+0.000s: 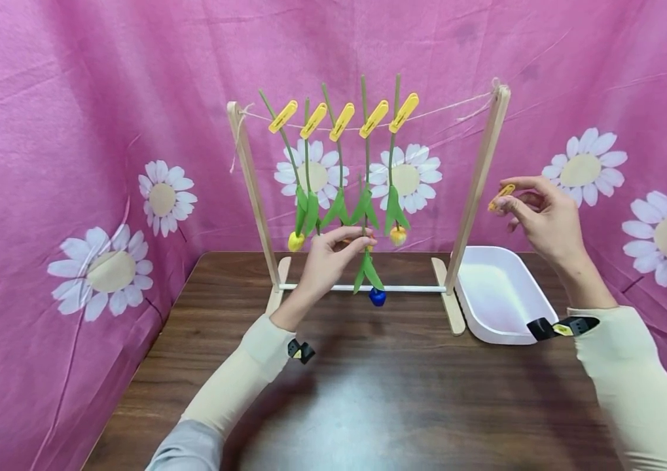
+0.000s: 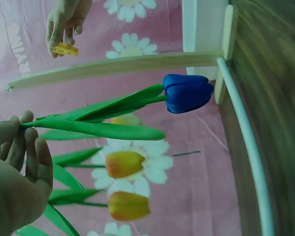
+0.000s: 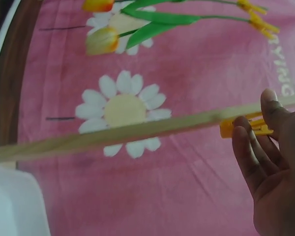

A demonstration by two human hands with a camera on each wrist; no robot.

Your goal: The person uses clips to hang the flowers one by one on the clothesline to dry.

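My left hand (image 1: 336, 255) pinches the green stem of a blue artificial tulip (image 1: 377, 297), whose bloom hangs downward in front of the wooden rack. The left wrist view shows the blue bloom (image 2: 188, 93) and its long leaves beyond the fingertips. To the right of the rack, my right hand (image 1: 548, 219) holds a yellow clothespin (image 1: 501, 197) between thumb and fingers. Several yellow clothespins (image 1: 342, 122) on the string clip tulips that hang upside down, among them a yellow tulip (image 1: 296, 241) and a yellow-orange tulip (image 1: 398, 235). The left hand partly hides some hanging blooms.
The string (image 1: 451, 104) runs between two wooden posts (image 1: 480, 183), joined low down by a white rod (image 1: 410, 288). A white tray (image 1: 504, 294) stands beside the right foot on the brown wooden table (image 1: 368, 392). Pink flowered cloth (image 1: 103, 98) surrounds the table.
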